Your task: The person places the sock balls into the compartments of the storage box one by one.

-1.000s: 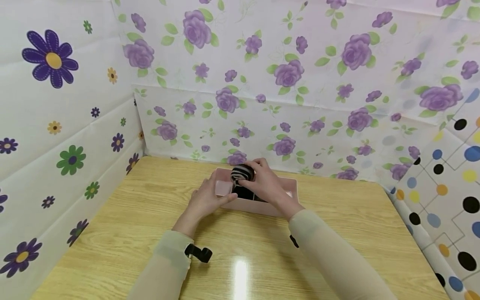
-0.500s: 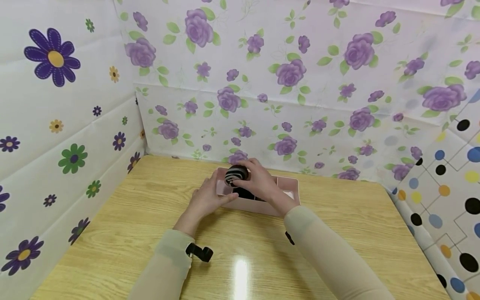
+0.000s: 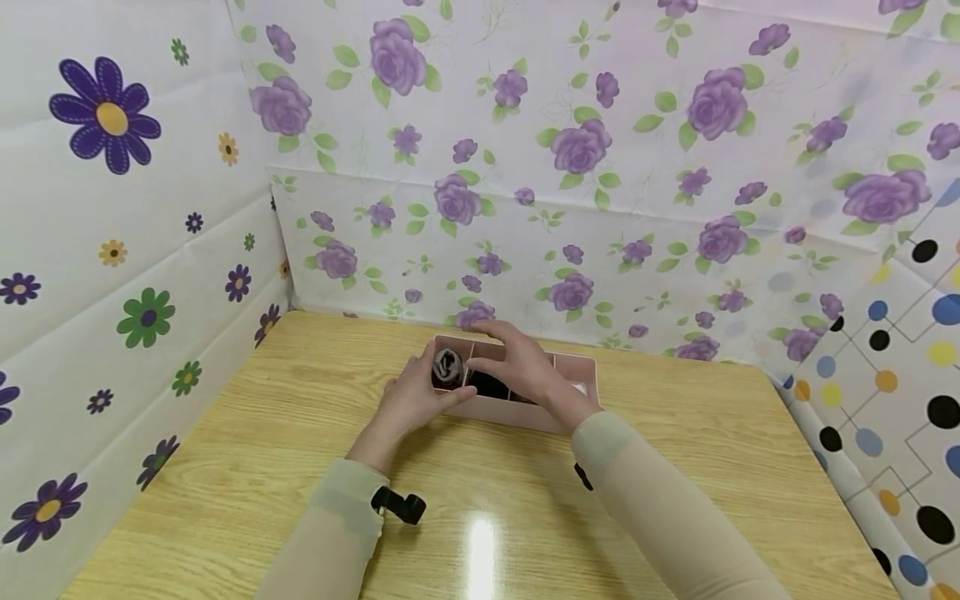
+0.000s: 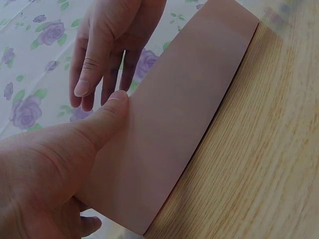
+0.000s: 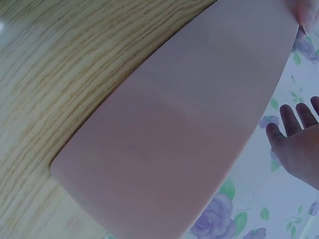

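A rolled black-and-grey striped sock (image 3: 448, 367) sits in the left end compartment of a pink divided storage box (image 3: 517, 412). My left hand (image 3: 412, 400) grips the box's left end, fingers round the end wall and thumb at the front rim. In the left wrist view that thumb (image 4: 107, 117) lies at the top edge of the long pink wall. Over the second compartment, my right hand (image 3: 521, 363) holds nothing, its thumb and fingers spread apart. The right wrist view shows the right hand (image 5: 299, 147) above the rim with fingers extended.
Something black (image 3: 487, 384) lies in the second compartment, and something white (image 3: 580, 388) in the right end one. The box stands on a wood-grain table (image 3: 480, 500), near a flowered back wall covering (image 3: 525, 167). Patterned sheets also line both sides.
My right hand moved the rolled sock left and down into the left end compartment, let go, and drew back slightly right. My left hand stayed on the box.
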`<state>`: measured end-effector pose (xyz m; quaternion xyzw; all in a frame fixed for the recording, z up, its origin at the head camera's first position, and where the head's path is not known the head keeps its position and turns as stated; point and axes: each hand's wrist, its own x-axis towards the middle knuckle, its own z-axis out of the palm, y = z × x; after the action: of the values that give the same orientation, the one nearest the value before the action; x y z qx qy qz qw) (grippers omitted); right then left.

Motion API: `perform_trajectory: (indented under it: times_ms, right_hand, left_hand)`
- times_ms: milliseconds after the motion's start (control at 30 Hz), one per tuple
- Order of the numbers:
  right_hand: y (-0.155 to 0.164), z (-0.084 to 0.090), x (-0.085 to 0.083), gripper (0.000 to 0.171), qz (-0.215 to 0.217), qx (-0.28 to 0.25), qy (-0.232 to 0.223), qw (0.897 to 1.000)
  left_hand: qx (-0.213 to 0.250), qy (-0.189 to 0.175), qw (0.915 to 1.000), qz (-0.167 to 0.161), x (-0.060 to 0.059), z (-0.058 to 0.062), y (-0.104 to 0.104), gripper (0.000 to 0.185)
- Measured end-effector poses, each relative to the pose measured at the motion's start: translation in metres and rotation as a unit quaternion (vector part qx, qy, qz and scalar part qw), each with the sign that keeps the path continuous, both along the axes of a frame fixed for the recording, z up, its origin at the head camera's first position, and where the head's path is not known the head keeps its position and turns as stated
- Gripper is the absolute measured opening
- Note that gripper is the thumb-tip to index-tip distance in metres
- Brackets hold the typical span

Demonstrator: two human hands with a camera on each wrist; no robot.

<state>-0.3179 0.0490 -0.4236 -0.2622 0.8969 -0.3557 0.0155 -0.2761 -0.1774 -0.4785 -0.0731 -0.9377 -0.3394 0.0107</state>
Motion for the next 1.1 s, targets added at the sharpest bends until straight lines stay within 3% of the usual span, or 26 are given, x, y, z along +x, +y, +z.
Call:
perform_trajectory:
  times_ms: [300, 567, 833, 967, 1100]
  right_hand:
    - [0.012, 0.0, 0.003, 0.063, -0.009, 0.009, 0.02, 1.0]
    - [0.042, -0.004, 0.012, 0.066, -0.034, -0.007, 0.009, 0.999]
    - [0.065, -0.003, 0.022, 0.066, -0.059, 0.022, 0.07, 0.996]
    - [0.075, -0.003, 0.026, 0.067, -0.07, 0.036, 0.089, 0.993]
    - [0.085, -0.005, 0.032, 0.073, -0.071, 0.059, 0.097, 0.991]
  left_hand:
    - [-0.002, -0.001, 1.0, -0.002, -0.001, -0.001, 0.002, 0.124]
    - [-0.015, -0.001, 0.9999, -0.006, -0.003, -0.001, 0.002, 0.125]
    - [-0.024, 0.004, 0.9997, -0.001, -0.004, 0.006, -0.003, 0.122]
    - [-0.026, 0.029, 0.9992, -0.004, -0.004, 0.009, -0.007, 0.112]
    - [-0.043, 0.028, 0.9987, -0.001, 0.001, 0.012, -0.011, 0.115]
